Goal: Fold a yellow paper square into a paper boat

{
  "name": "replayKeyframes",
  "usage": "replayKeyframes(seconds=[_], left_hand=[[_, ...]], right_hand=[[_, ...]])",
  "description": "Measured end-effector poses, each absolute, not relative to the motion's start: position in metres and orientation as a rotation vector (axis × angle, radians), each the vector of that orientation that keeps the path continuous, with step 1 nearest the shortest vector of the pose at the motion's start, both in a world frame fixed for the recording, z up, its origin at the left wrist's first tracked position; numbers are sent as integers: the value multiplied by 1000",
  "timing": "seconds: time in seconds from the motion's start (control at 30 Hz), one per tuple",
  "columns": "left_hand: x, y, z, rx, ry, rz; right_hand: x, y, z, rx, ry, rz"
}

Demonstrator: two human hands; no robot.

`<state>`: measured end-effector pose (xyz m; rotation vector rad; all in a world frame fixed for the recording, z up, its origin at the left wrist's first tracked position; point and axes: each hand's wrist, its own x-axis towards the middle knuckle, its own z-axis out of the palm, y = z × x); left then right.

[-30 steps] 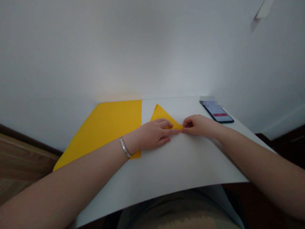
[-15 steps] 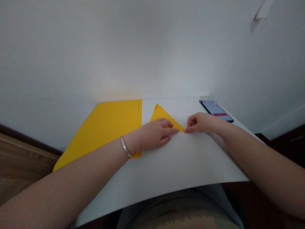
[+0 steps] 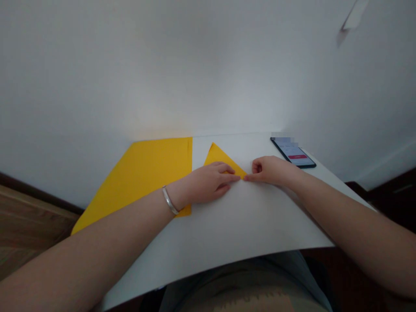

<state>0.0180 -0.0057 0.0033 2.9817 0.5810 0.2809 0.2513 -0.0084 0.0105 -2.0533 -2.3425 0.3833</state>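
On the tabletop [image 3: 227, 234], the sheet [image 3: 152, 164] could be dragged if brushed by the left forearm [image 3: 130, 229] crossing over it. To its right, the triangle [image 3: 219, 156] could be skewed if pressed unevenly by the left hand [image 3: 209, 185], its grip flat and unclosed. Whether the corner is pinched by the right hand's [image 3: 269, 169] grip cannot be told; its fingertip [image 3: 246, 177] is set closer to the left ones than half a second earlier.
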Motion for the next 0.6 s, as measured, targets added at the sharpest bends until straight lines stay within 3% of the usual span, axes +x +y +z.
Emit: replayKeyframes(seconds=[0.3, 0.6], left_hand=[[23, -1, 5, 2936, 586, 347], [12, -1, 1, 2905, 578, 370]], right_hand=[[238, -17, 15, -2061, -2287, 188], [253, -11, 20, -2172, -2319, 273]])
